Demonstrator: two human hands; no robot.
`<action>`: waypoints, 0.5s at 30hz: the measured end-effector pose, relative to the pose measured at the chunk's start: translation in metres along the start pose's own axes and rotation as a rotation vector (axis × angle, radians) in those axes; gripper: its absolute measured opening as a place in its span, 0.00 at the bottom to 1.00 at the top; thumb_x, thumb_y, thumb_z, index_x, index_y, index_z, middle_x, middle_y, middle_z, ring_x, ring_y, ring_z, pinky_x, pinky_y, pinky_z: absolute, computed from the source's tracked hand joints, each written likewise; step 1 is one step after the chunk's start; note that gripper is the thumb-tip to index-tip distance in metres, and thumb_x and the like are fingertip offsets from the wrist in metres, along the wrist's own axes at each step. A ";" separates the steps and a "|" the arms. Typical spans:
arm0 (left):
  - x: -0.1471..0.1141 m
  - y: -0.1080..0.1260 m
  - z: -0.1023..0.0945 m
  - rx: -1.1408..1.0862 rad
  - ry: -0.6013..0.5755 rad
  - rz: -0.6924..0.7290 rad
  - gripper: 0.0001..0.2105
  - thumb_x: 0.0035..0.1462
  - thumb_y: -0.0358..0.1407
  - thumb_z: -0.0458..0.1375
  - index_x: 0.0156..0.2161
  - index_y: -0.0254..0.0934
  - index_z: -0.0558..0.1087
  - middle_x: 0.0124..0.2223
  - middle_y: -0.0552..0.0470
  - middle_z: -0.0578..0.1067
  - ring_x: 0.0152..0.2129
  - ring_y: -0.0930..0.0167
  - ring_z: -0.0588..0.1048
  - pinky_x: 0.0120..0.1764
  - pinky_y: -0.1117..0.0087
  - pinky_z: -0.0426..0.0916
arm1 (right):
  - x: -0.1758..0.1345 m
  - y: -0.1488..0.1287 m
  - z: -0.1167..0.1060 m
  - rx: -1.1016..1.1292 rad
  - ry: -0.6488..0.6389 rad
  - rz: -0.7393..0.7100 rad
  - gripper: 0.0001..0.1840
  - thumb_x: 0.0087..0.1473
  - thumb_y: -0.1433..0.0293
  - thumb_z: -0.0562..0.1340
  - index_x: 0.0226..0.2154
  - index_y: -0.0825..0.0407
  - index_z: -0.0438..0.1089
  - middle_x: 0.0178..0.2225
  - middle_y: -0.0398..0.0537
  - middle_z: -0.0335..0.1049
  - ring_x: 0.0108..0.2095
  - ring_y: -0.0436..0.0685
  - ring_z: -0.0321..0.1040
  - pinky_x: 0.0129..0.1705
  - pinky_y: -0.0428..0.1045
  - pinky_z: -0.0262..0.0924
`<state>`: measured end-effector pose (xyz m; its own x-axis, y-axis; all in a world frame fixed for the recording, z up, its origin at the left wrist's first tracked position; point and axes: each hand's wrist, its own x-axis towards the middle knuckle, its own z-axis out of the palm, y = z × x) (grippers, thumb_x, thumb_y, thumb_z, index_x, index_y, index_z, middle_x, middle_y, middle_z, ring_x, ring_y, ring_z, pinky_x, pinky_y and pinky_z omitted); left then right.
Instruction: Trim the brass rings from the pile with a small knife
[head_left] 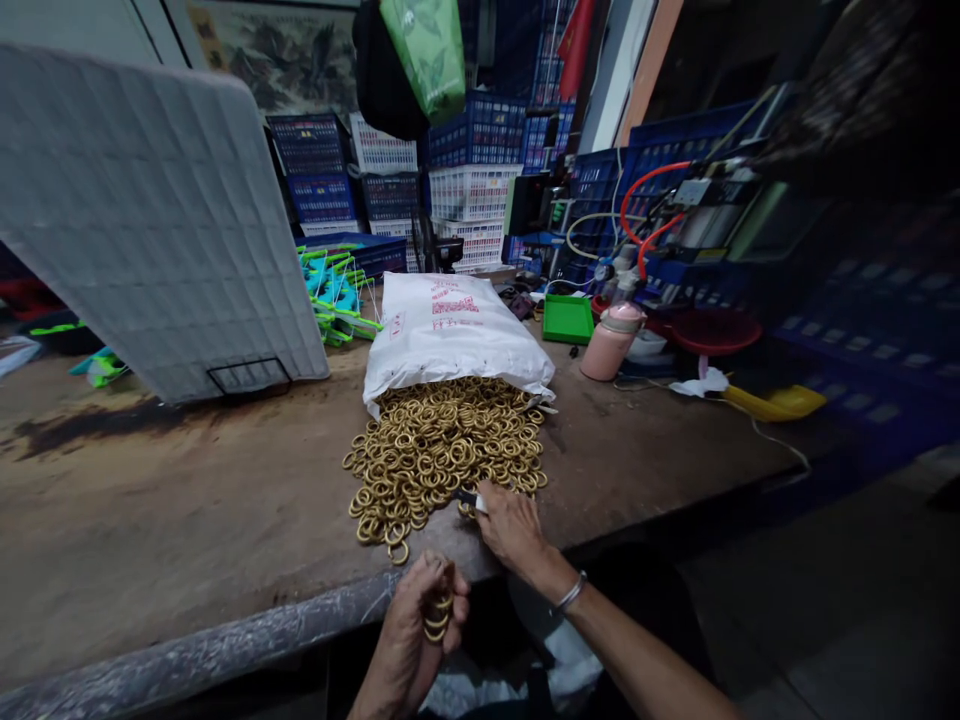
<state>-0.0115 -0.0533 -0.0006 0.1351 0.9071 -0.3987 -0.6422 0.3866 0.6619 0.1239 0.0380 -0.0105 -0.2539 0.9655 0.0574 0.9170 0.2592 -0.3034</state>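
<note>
A heap of brass-coloured metal rings (442,440) spills from the mouth of a white printed sack (457,335) onto the table. My left hand (420,620) is at the table's front edge, its fingers curled around several brass rings (436,618). At the near right side of the heap, my right hand (514,530) grips a small tool with a white and dark end (471,499); its kind cannot be made out. The tool's dark tip touches or hovers just over the rings. A metal bracelet circles my right wrist.
A large white padded panel (157,220) stands on the left of the wooden table (225,520). Behind the sack are green and blue plastic pieces (337,290), a green tray (568,318) and stacked crates (472,140). A pink bottle (611,342) and red dish (712,330) stand to the right.
</note>
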 end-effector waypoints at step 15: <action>0.029 0.009 0.001 0.059 0.103 0.147 0.14 0.41 0.41 0.63 0.28 0.34 0.66 0.22 0.57 0.68 0.16 0.79 0.65 0.14 0.81 0.55 | 0.016 0.000 0.004 0.862 0.064 0.056 0.07 0.50 0.67 0.50 0.24 0.51 0.58 0.17 0.38 0.62 0.21 0.48 0.59 0.29 0.44 0.53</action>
<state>-0.0129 -0.0232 -0.0052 -0.0372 0.9339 -0.3556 -0.6035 0.2627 0.7529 0.1185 0.0533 -0.0134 -0.1738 0.9825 0.0665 0.3677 0.1274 -0.9212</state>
